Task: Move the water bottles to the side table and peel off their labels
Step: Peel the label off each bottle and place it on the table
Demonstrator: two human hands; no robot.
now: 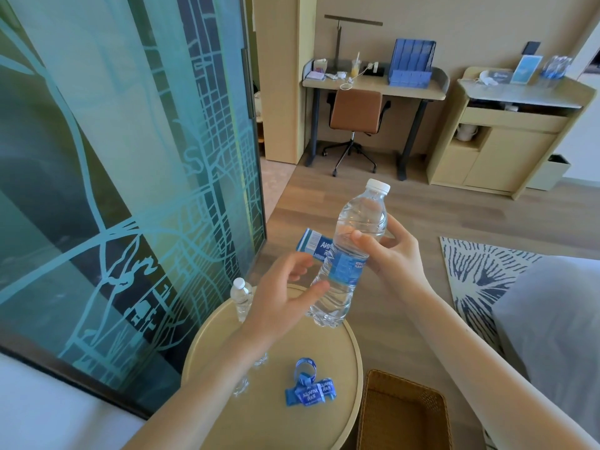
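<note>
head view: right hand (394, 254) around water bottle (360, 219), left hand (282, 297) slack, empty beside its half-peeled label (313, 243)

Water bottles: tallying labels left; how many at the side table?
4: held bottle in the right hand; capped bottle at the side table's far-left rim; upper base and lower base beside the left forearm, which may hide more.

Four bottles (347, 254) here, perhaps three loose labels (310, 389).
</note>
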